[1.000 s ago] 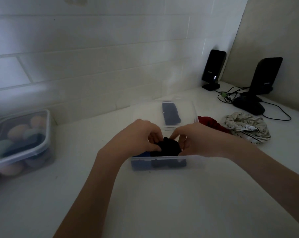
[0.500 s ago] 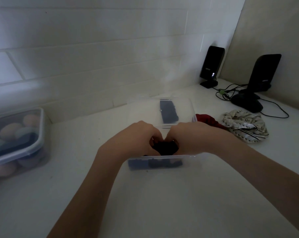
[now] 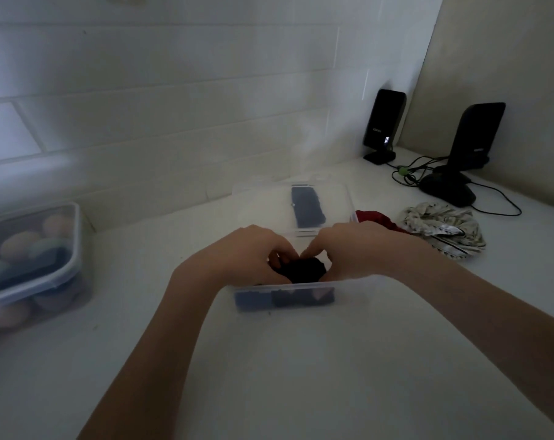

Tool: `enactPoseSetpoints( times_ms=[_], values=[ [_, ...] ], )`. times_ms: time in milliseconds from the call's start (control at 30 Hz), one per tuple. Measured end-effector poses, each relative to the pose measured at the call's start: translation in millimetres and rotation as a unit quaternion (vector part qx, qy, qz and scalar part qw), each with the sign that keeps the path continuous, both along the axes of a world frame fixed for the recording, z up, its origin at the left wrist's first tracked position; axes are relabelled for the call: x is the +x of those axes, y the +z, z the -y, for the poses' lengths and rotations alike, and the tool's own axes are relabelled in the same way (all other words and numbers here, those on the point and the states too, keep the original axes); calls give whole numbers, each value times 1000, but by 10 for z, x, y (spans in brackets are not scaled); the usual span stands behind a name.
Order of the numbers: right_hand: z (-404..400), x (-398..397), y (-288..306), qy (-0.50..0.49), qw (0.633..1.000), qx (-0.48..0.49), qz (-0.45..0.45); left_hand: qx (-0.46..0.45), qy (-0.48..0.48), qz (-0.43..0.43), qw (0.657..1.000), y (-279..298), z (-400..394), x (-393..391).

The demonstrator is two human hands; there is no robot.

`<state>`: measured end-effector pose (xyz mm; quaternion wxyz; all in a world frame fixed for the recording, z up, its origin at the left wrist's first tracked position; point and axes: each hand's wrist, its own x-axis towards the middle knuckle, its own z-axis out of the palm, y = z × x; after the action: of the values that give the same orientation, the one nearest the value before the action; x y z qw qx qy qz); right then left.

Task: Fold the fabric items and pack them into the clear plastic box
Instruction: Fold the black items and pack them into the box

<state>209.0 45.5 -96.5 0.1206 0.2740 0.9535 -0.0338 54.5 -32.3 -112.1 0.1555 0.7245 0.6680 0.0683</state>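
Since 0.5 s ago, barely any change: my left hand [image 3: 247, 255] and right hand [image 3: 361, 252] stay clamped on the black fabric [image 3: 304, 269], pressing it into the clear plastic box [image 3: 285, 285] on the counter [image 3: 301, 376]. Fabric is bunched; long axis unclear.
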Motion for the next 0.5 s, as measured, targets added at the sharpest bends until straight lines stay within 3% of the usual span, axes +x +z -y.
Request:
enactPoseSetpoints(
  times_ms=[67,167,233,300,400,500],
  values=[
    [-19,50,48,-15,996,-71,-42,0,11,71,997,11,15,-54],
    [-169,214,190,-61,958,-146,-238,47,40,174,983,38,51,-111],
    [-363,389,281,-105,915,-106,-376,131,65,212,966,56,49,-139],
    [-602,540,273,-157,878,-39,-451,239,105,246,933,60,34,-159],
    [-968,626,-13,-197,889,27,-413,356,156,262,883,53,4,-149],
    [-1151,542,-365,-128,925,-27,-356,383,161,247,875,12,-24,-115]
  ],
)
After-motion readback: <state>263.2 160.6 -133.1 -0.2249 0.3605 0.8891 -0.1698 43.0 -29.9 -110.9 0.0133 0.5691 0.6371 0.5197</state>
